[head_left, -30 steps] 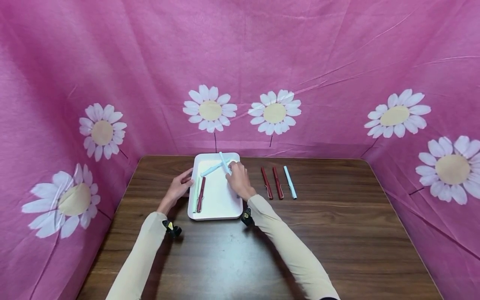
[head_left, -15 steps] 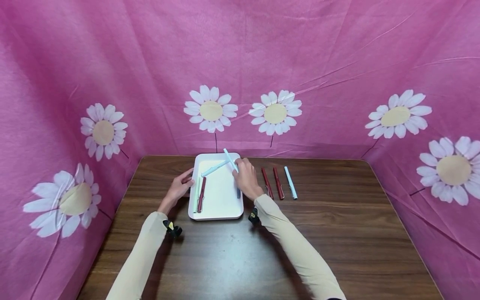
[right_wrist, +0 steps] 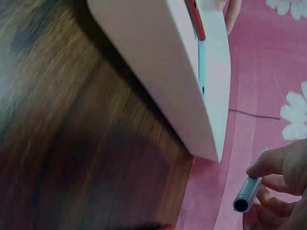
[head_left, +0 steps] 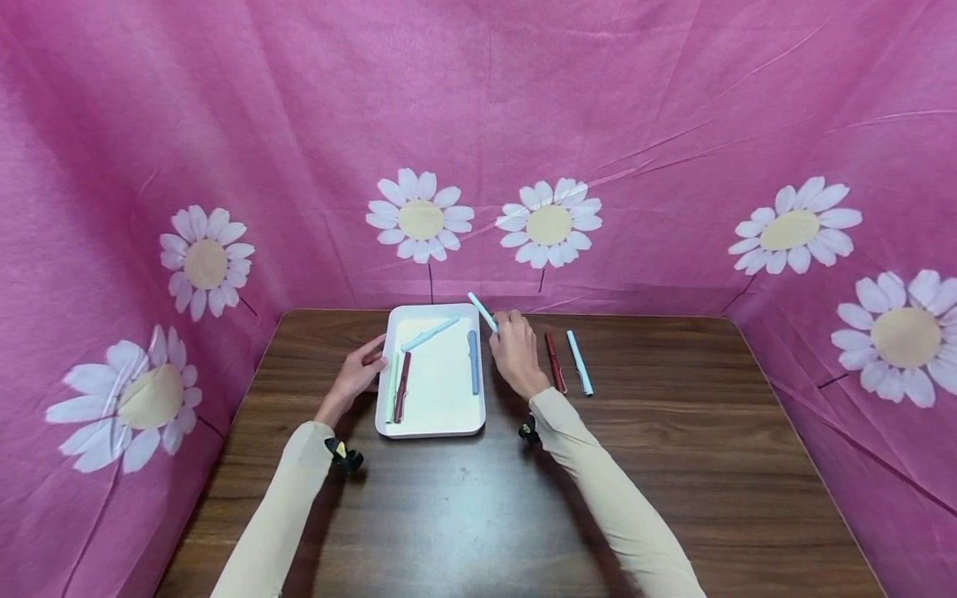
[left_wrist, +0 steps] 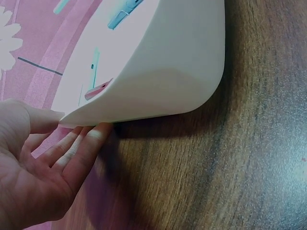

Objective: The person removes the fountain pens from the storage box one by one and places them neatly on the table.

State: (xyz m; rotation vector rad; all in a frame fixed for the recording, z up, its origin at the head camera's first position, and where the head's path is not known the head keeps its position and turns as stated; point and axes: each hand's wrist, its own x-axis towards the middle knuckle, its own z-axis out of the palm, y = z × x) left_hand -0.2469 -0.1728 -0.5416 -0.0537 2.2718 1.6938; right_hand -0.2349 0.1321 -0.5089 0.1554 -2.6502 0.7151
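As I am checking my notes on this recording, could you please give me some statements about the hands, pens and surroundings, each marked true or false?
1. The left hand grips the edge of the white tray. True.
2. The right hand holds a light blue pen. True.
3. Nothing green lies in the tray. False: a pale green pen lies in it, beside a dark red pen.
4. Every pen in the tray is red. False: a darker blue pen lies along its right side.
5. On the table, right of the right hand, lies a loose pale blue pen. True.
6. The backdrop is plain. False: the pink cloth shows white daisies.
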